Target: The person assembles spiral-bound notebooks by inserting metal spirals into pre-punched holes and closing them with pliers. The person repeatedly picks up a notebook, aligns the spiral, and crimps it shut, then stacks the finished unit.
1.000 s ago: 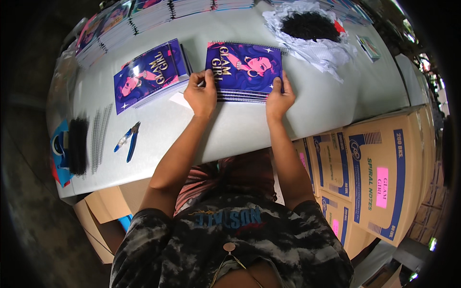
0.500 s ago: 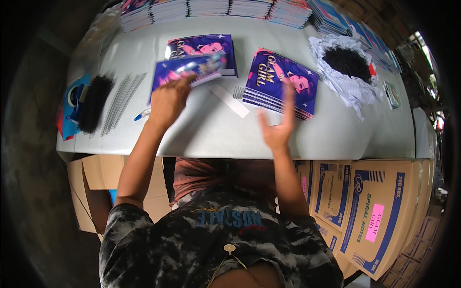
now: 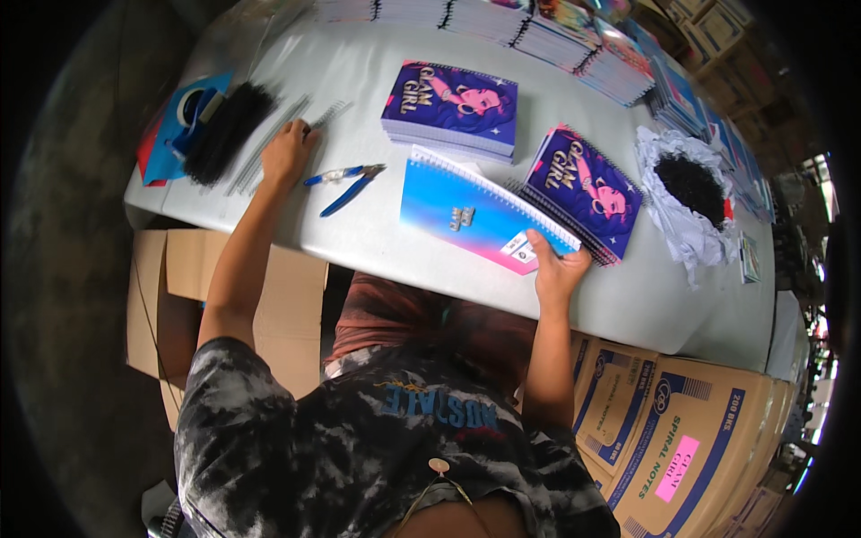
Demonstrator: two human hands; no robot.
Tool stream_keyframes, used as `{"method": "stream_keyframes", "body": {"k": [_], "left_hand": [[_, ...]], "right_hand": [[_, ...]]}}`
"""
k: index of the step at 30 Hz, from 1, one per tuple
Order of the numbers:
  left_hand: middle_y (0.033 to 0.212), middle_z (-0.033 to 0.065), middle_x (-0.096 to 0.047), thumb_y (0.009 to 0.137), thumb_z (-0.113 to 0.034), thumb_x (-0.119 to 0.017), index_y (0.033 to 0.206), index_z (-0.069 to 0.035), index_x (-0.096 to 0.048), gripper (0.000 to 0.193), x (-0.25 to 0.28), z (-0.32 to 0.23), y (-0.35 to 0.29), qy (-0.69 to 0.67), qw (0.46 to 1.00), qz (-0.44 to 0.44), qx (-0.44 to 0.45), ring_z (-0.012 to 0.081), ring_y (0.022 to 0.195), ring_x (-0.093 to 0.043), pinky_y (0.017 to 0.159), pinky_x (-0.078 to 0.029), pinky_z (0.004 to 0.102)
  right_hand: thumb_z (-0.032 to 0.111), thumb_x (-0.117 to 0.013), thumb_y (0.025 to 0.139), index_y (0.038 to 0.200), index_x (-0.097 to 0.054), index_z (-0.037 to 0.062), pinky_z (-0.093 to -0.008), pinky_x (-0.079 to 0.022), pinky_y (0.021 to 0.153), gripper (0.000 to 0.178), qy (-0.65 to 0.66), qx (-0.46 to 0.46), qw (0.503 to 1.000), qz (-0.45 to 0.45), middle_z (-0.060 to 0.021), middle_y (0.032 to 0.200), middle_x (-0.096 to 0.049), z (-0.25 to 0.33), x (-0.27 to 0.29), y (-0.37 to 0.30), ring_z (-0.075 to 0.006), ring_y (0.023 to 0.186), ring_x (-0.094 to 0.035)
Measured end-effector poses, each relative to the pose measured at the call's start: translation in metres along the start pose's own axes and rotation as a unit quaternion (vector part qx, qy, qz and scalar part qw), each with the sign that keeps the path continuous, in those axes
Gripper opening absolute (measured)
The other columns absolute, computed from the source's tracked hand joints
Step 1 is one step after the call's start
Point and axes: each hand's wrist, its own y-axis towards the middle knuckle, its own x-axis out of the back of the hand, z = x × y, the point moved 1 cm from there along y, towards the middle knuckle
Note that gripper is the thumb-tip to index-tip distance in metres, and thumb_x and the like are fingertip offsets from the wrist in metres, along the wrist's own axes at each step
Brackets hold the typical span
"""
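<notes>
In my right hand (image 3: 560, 266) is a notebook (image 3: 471, 215), pinched at its lower right corner. Its blue-to-pink cover faces up, and a row of punched holes runs along the upper edge. My left hand (image 3: 285, 154) reaches to the table's left side, fingers curled down onto thin grey spiral binding coils (image 3: 334, 113); the fingertips are partly hidden. Blue-handled pliers (image 3: 348, 186) lie between my hands. Beyond the held notebook stands a stack of purple-covered notebooks (image 3: 448, 108). Purple spiral-bound notebooks (image 3: 583, 184) are piled next to my right hand.
Black coils (image 3: 231, 130) lie at the left beside a blue packet with a tape roll (image 3: 190, 106). On the right, crumpled white cloth (image 3: 686, 242) holds a tangled black heap (image 3: 689, 188). Notebook stacks (image 3: 560, 54) line the far edge. Cardboard boxes (image 3: 691, 430) stand below the table.
My left hand has let go of the purple notebook and moved left to the coils. My right hand, open before, now grips a notebook with its blue-pink side up. The view has shifted.
</notes>
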Motion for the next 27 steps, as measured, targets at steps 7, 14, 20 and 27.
{"method": "stream_keyframes", "body": {"k": [7,14,20,27], "left_hand": [[0.085,0.0095,-0.066,0.083,-0.034,-0.057,0.088,-0.009,-0.068,0.028,0.044,0.012,0.018,-0.063,0.997,-0.027,0.043,0.0274,0.075,-0.063,0.067,-0.048,0.0350],[0.075,-0.0003,-0.048,0.092,-0.027,-0.045,0.096,0.001,-0.055,0.029,0.097,-0.084,-0.027,-0.503,0.822,0.246,-0.100,0.0102,0.067,-0.042,0.067,-0.039,0.0236],[0.076,-0.0004,-0.046,0.095,-0.031,-0.044,0.085,-0.002,-0.052,0.031,0.073,-0.114,-0.040,-0.577,0.758,0.290,-0.096,0.0062,0.066,-0.034,0.063,-0.034,0.0209],[0.058,-0.0055,-0.033,0.095,-0.034,-0.044,0.078,-0.002,-0.054,0.037,0.075,-0.125,-0.038,-0.554,0.771,0.302,-0.080,0.0043,0.053,-0.026,0.049,-0.022,0.0203]], "right_hand": [[0.001,-0.062,0.081,0.110,-0.058,-0.0036,-0.0247,-0.045,0.082,0.030,0.020,-0.046,0.988,0.146,-0.0086,0.105,-0.063,0.006,0.006,-0.008,-0.0100,0.092,-0.056],[0.001,-0.063,0.081,0.107,-0.061,-0.0035,-0.0232,-0.045,0.079,0.027,0.009,-0.011,0.994,0.106,-0.0068,0.099,-0.064,0.004,0.007,0.004,-0.0089,0.088,-0.056],[0.000,-0.062,0.081,0.108,-0.060,-0.0042,-0.0236,-0.046,0.079,0.028,0.017,-0.009,0.996,0.091,-0.0075,0.099,-0.064,0.001,0.007,0.007,-0.0091,0.087,-0.057],[-0.002,-0.062,0.080,0.107,-0.060,-0.0046,-0.0237,-0.046,0.079,0.028,0.015,-0.002,0.995,0.099,-0.0087,0.099,-0.065,0.002,0.007,0.009,-0.0098,0.087,-0.058]]}}
